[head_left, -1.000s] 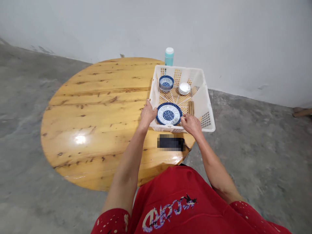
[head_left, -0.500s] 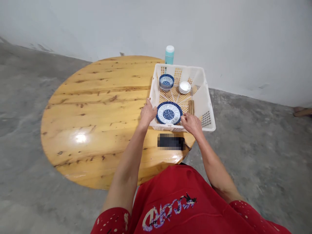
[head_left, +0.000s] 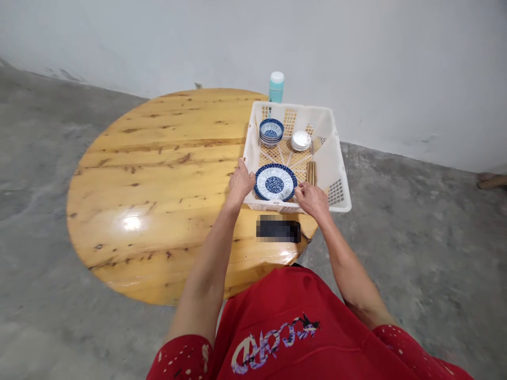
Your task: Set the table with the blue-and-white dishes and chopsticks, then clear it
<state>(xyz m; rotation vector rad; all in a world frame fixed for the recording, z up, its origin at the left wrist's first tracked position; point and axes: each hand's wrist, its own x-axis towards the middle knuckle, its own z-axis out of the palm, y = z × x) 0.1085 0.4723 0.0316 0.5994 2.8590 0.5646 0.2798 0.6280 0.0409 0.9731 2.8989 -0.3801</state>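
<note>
Barely shifted, basket [head_left: 331, 158] lies lengthwise away; both hands seemingly grip it.

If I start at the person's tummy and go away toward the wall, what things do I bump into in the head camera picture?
Red shirt → dark blurred thing on the wooden table → near rim of the white basket → blue and white plates → stack of blue bowls → teal bottle → wall.

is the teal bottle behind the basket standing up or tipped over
Upright: the teal bottle stands behind the white basket with its white cap on top.
</note>
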